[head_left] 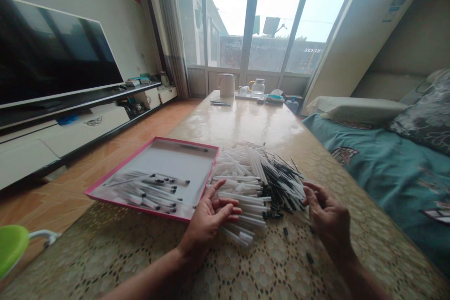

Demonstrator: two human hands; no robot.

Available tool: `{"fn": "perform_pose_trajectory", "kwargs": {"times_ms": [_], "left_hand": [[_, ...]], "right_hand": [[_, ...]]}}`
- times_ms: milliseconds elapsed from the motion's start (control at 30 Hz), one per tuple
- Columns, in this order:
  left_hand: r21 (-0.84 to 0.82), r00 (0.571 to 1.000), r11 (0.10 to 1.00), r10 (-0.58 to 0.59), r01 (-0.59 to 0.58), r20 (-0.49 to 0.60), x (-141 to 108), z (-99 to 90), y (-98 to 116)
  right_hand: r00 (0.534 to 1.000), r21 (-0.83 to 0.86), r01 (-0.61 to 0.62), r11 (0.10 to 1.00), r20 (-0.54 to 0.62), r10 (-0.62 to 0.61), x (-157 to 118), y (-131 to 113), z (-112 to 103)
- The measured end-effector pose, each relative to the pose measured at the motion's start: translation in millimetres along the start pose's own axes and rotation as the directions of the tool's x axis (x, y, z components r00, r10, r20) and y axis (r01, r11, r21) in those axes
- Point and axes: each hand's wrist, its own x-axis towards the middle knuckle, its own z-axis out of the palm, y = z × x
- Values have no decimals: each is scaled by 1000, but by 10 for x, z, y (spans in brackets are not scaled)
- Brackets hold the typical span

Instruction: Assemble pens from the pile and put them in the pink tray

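Observation:
My left hand (215, 211) is open beside the tray's right edge, over the near-left part of the loose pen parts. Its fingers are spread, and nothing shows in them. Under and beyond it lie clear white pen barrels (246, 208). At the right side of the heap, my right hand (328, 218) has thumb and fingertips pinched together by the dark pen refills with whitish ends (284, 180); what is between them is too small to make out. Small black pen plugs (273, 212) lie in front of the refills. Assembled-looking pens (151, 192) with black ends rest in the pink-rimmed tray (121, 165).
A few black plugs (309, 258) are scattered on the patterned tablecloth (260, 267). At the table's far end stand a pitcher (227, 85), a glass jug (258, 88) and a tissue pack (274, 97). A green stool (13, 248) is at left, a sofa (383, 173) at right.

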Motion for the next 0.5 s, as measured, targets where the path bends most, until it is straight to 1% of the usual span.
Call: {"fn": "perform_pose_trajectory", "kwargs": {"times_ms": [33, 100, 233, 300, 333, 367, 433, 500], "left_hand": [[10, 1000, 1000, 11, -11, 8, 1, 6, 11], [44, 999, 998, 36, -37, 26, 2, 15, 28], [185, 992, 976, 100, -113, 79, -41, 49, 47], [302, 982, 940, 123, -161, 142, -105, 95, 93], [387, 974, 902, 124, -191, 192, -146, 126, 138], [485, 961, 844, 118, -230, 251, -189, 160, 202], [669, 923, 665, 81, -331, 376, -263, 219, 380], [771, 887, 471, 55, -427, 458, -285, 224, 599]], "right_hand": [[999, -23, 30, 999, 45, -29, -16, -15, 15], [995, -48, 65, 997, 79, -61, -43, -24, 33], [994, -95, 93, 991, 70, -87, -72, 22, 32], [993, -116, 105, 988, 66, -97, -81, 51, 28], [993, -126, 105, 986, 63, -98, -85, 60, 28], [993, -134, 104, 986, 61, -96, -89, 66, 29], [994, -141, 101, 985, 64, -93, -97, 68, 33], [992, -133, 111, 985, 75, -101, -103, 63, 36]]}}
